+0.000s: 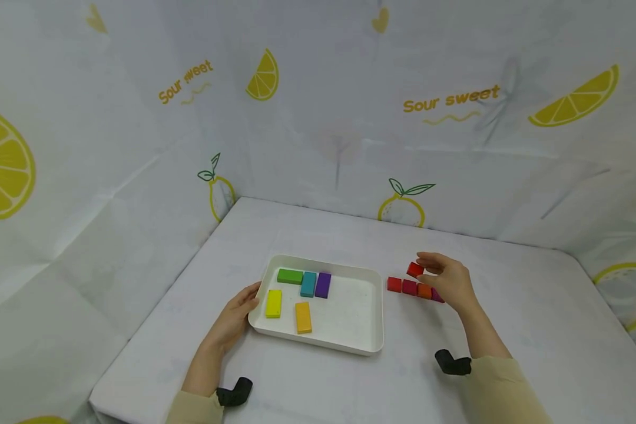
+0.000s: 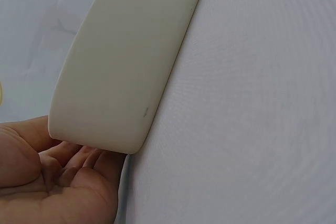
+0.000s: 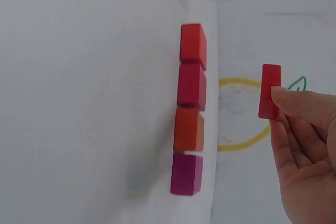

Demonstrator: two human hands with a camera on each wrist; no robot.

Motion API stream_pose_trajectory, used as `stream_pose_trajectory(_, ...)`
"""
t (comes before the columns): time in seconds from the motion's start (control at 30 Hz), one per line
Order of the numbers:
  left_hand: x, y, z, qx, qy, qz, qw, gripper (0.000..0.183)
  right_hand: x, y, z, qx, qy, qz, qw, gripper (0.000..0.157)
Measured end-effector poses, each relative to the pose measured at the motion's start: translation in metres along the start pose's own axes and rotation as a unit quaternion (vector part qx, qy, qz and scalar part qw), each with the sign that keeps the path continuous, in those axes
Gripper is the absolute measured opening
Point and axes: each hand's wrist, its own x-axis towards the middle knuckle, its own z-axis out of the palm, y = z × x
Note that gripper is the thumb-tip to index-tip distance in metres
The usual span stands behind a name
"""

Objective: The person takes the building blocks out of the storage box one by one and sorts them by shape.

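My right hand [image 1: 447, 281] pinches a red block [image 1: 416, 270] between thumb and fingers, above a row of blocks. In the right wrist view, the held block [image 3: 270, 92] appears as a thin upright slab. The row below has a red block [image 3: 192, 44], a crimson one [image 3: 190, 86], an orange one [image 3: 188, 130] and a purple one [image 3: 186, 174]. My left hand [image 1: 234, 318] grips the left side of a white tray [image 1: 344, 347], thumb by the rim. The left wrist view shows its fingers [image 2: 79, 156] at the tray's corner, partly hidden by the wall.
Inside the tray lie a green block [image 1: 290, 276], a blue block [image 1: 308, 284], a violet block [image 1: 323, 285], a yellow block [image 1: 273, 304] and an orange-yellow block [image 1: 303, 318]. A lemon-print curtain [image 1: 318, 129] hangs behind the white table [image 1: 535, 306].
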Motion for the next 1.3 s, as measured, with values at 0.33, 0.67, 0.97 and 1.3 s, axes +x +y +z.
stream_pose_trajectory(0.33,-0.001,0.000,0.001,-0.003,0.000,0.003,1.0000,0.051,-0.021,0.043,-0.034,-0.018,0.009,0.027,0.999,0.053)
stream_pose_trajectory(0.67,-0.001,0.000,0.000,0.006,-0.001,-0.001,1.0000,0.051,-0.035,0.077,-0.045,-0.048,-0.009,0.034,0.998,0.053)
stream_pose_trajectory(0.97,-0.005,-0.001,0.001,0.008,0.002,-0.006,0.9999,0.051,-0.034,0.082,-0.041,-0.042,-0.040,0.052,0.997,0.053)
stream_pose_trajectory(1.3,-0.002,0.001,0.002,0.013,0.001,-0.002,0.9999,0.051,-0.030,0.082,-0.040,-0.068,-0.059,0.031,0.995,0.051)
